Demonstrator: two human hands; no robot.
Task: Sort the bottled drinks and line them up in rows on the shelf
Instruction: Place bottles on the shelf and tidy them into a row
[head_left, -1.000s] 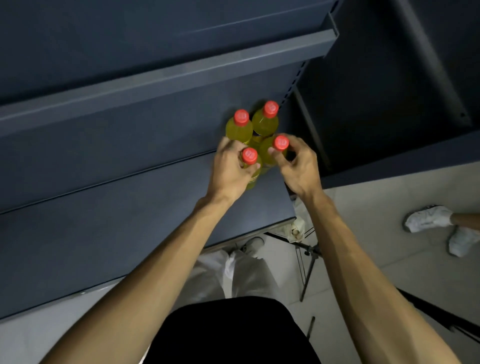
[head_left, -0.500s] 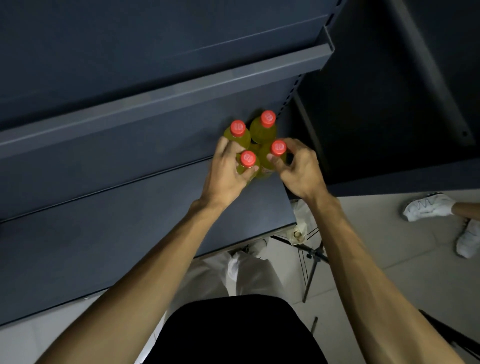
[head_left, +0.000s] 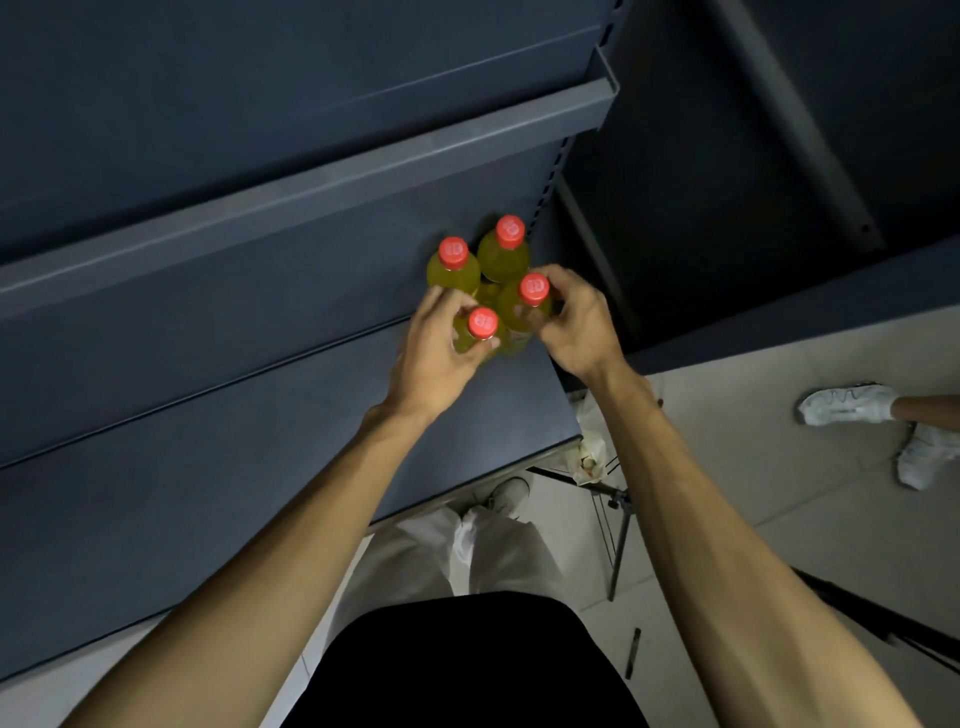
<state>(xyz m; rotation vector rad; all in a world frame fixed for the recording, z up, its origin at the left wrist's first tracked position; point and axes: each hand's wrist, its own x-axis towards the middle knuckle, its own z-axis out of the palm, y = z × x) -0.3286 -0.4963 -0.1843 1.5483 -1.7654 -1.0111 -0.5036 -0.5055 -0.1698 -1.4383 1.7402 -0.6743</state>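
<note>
Gripping two red-capped plastic bottles of yellow drink, the left hand (head_left: 436, 348) curls round the near-left bottle (head_left: 480, 328) while the right hand (head_left: 574, 322) pinches the near-right bottle (head_left: 524, 304). Two matching bottles (head_left: 503, 252) stand touching at twelve o'clock. All crowd the dark blue metal shelf (head_left: 260, 441) near its three-o'clock edge; bare shelf spreads toward nine o'clock.
</note>
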